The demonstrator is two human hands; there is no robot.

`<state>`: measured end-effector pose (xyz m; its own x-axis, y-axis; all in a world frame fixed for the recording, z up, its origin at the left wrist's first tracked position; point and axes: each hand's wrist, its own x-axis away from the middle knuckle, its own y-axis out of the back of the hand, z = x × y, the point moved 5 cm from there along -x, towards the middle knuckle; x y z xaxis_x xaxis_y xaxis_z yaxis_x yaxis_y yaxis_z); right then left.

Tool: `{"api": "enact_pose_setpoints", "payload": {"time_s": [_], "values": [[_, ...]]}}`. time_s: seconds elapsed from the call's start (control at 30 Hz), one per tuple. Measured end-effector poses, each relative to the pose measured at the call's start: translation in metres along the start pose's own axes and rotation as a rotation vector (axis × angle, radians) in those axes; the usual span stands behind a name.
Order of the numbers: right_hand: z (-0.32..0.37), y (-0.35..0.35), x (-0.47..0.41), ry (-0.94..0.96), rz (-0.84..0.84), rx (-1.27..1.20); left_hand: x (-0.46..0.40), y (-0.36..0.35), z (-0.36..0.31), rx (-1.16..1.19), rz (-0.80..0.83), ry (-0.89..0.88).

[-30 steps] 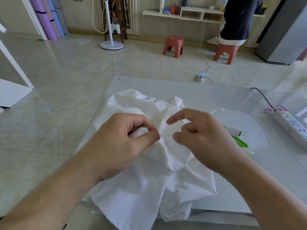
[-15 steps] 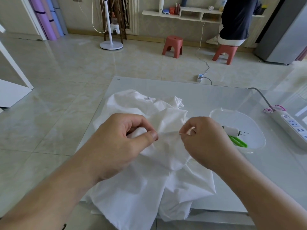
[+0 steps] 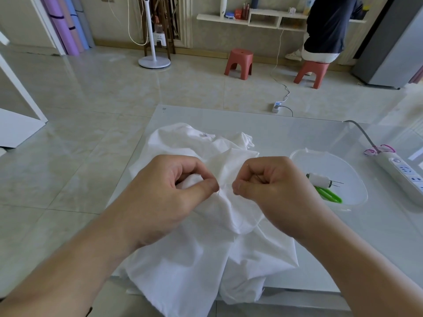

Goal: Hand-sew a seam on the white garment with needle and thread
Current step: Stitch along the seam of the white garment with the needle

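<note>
Pinching white garment [image 3: 183,266] w/ left hand [image 3: 169,195], right hand [image 3: 272,191] grips needle [image 3: 259,178], glass table [image 3: 286,133].

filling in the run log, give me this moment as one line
left hand: pinches shirt fold | right hand: pinches needle | scissors: in tub | step: mid-stitch

Two bare forearms, entering from the lower corners, uncovered to the frame's edge. Left hand [image 3: 169,193] and right hand [image 3: 272,191] without gloves, rings, or wristbands. Short, unpainted nails. No sleeve cuff distinguishable; dark sliver at lower left edge, unidentifiable.
</note>
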<state>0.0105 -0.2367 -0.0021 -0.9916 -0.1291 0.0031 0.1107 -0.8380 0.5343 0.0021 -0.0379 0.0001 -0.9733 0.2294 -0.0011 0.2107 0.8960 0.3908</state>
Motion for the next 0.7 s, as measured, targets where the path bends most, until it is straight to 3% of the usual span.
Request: {"api": "enact_pose_setpoints", "payload": {"time_s": [0.17,0.5,0.7], "values": [[0.016,-0.006,0.01,0.073,0.134,-0.1,0.0,-0.002,0.0,0.013,0.016,0.002],[0.015,-0.006,0.008,0.091,0.012,0.078,-0.002,-0.003,0.002,-0.003,0.002,0.019],[0.002,0.0,0.001,0.007,-0.033,0.229,-0.001,0.001,0.0,0.01,-0.016,0.002]]}}
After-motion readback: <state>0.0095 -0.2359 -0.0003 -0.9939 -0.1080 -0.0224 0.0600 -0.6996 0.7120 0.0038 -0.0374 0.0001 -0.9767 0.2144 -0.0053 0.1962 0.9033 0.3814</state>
